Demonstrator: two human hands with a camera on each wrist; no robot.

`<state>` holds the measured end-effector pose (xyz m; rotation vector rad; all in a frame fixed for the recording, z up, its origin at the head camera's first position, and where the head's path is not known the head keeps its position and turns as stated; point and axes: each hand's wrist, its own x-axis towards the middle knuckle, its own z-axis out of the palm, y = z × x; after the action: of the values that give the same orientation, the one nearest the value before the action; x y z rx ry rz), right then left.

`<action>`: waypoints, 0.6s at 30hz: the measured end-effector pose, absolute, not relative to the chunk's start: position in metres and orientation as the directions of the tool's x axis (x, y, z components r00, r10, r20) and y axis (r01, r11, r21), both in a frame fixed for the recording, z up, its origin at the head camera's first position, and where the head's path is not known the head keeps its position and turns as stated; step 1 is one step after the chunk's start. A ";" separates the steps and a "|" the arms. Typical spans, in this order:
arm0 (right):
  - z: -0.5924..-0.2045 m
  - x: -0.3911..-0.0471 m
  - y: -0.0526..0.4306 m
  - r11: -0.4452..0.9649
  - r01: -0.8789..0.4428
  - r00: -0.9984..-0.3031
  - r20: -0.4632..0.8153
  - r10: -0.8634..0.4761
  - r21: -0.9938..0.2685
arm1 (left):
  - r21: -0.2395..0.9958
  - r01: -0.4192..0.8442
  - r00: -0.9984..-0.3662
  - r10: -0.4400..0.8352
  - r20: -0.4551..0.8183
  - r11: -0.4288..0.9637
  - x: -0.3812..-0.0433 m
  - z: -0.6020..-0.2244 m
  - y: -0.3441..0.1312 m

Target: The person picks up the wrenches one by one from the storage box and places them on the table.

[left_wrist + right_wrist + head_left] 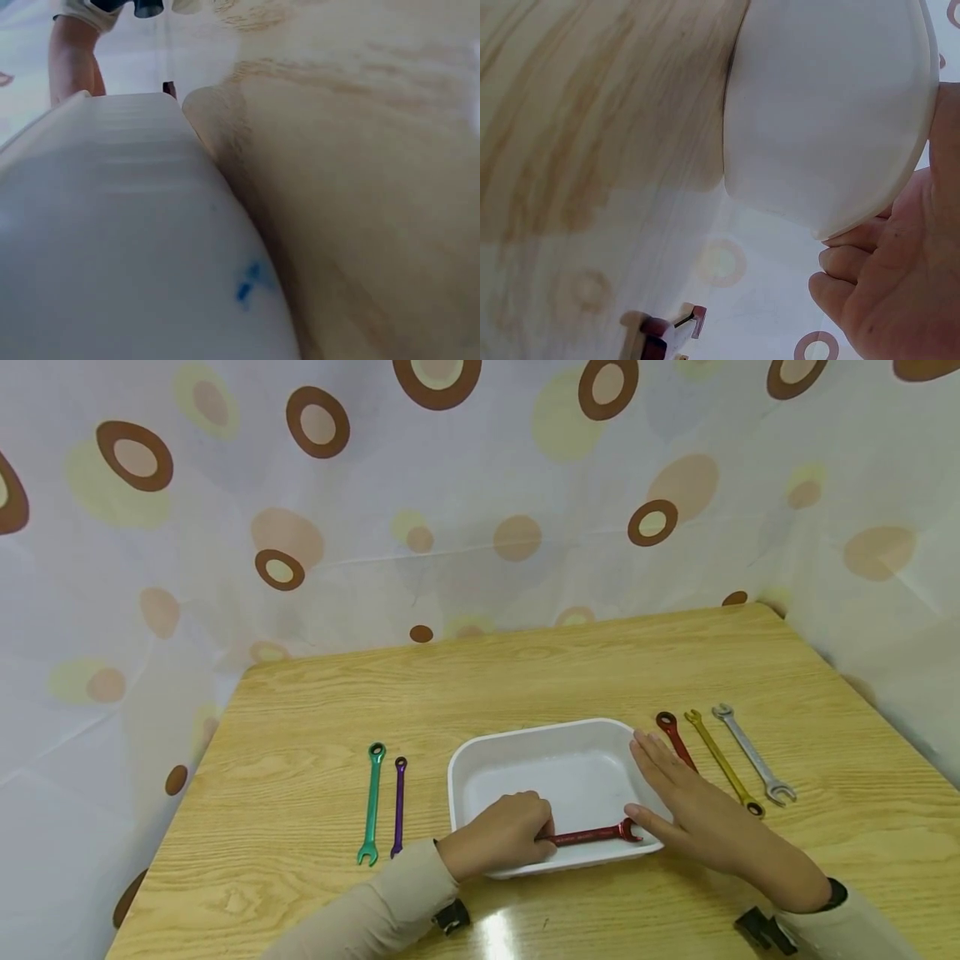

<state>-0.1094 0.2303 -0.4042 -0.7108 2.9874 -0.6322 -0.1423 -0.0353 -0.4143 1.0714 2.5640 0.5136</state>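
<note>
A white plastic tray [540,731] stands on the wooden table. My left hand [501,833] reaches over its near left side and grips a red wrench [592,836] by one end. The open-jawed end of that wrench points right, low inside the tray; the other end is hidden in my fist. My right hand [693,814], fingers straight, lies over the tray's right rim, with the thumb close to the wrench's open end. From the right wrist view, the fingers of my right hand [900,277] touch the rim of the tray [832,120]. The left wrist view shows only the tray's outer wall [142,225], not the left hand.
Left of the tray lie a green wrench [372,806] and a purple wrench [399,806]. To its right lie another red wrench [678,743], partly behind my right hand, a yellow wrench [722,760] and a silver wrench [752,753]. A patterned curtain [465,560] hangs behind the table.
</note>
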 end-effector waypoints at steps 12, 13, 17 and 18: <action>-0.403 -0.109 0.229 0.816 -0.446 -0.892 0.104 -0.440 -0.368 | 0.558 0.569 -0.638 0.752 -0.164 0.604 -0.144 -0.415 -0.033; -0.403 -0.109 0.229 0.816 -0.447 -0.891 0.106 -0.441 -0.367 | 0.563 0.566 -0.636 0.754 -0.167 0.602 -0.145 -0.415 -0.033; -0.404 -0.108 0.229 0.810 -0.462 -0.884 0.122 -0.450 -0.361 | 0.562 0.554 -0.650 0.741 -0.171 0.615 -0.145 -0.414 -0.033; -0.404 -0.108 0.229 0.812 -0.459 -0.886 0.122 -0.447 -0.361 | 0.562 0.548 -0.658 0.734 -0.168 0.620 -0.145 -0.414 -0.033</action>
<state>-0.1083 0.2288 -0.4036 -0.7545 3.0197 -0.6143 -0.1449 -0.0335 -0.4138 1.0223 2.4628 0.6691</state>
